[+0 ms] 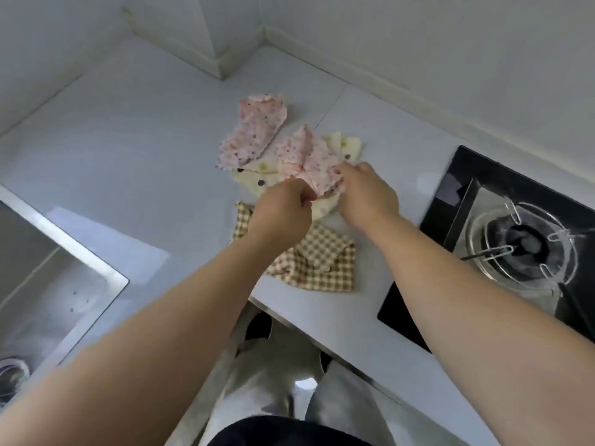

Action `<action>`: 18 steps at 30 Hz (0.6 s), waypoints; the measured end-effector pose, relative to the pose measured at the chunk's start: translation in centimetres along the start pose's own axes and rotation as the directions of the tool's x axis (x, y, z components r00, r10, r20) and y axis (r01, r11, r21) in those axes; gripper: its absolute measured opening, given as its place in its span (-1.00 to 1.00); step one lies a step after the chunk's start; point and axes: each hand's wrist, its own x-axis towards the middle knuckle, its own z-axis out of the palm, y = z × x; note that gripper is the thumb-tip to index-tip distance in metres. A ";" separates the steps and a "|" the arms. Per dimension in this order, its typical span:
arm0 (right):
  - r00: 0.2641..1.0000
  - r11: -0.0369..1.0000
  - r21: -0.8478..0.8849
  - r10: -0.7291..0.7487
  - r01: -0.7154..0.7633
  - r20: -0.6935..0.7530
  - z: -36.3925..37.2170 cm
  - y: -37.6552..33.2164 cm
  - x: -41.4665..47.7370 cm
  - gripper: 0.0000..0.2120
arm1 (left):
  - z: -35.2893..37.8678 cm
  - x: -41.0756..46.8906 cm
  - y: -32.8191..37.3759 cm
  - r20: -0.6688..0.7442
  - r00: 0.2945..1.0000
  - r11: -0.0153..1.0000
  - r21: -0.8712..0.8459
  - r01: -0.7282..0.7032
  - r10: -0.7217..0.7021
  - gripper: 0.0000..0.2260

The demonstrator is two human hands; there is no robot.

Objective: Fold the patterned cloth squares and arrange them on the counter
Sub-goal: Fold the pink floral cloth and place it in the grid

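Mid-counter (128, 149), above the cream dotted cloth (257, 180), pinches the pink speckled cloth (306, 159) by its near edge with left hand (283, 206) and right hand (367, 191), close together, bunched upward, probably to square a fold.

Four patterned squares crowd a white counter (128, 156): a pink speckled cloth (254, 130) lies rumpled at the back, a second pink cloth (306, 159) rises in a crumpled peak (near edge lifted) over a cream dotted cloth (256, 180), and a brown gingham cloth (322, 262) sits loosely folded by the front edge.
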 end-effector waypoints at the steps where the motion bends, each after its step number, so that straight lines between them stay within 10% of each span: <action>1: 1.000 1.000 0.010 0.012 -0.012 -0.003 0.8 -0.2 1.2 -0.52 | 0.2 1.4 -0.5 0.012 0.999 0.999 0.016 -0.032 0.032 -0.79; 7: 0.994 1.000 0.009 0.001 0.000 -0.106 3.6 -0.2 4.2 -0.74 | 1.3 5.4 -2.9 0.020 0.998 0.998 0.010 -0.057 0.057 -0.79; 18: 0.981 0.705 0.700 0.037 0.108 -0.189 -8.0 -1.6 -3.7 -0.88 | -1.0 1.1 2.5 -0.149 0.955 0.960 -0.070 -0.269 0.257 -0.42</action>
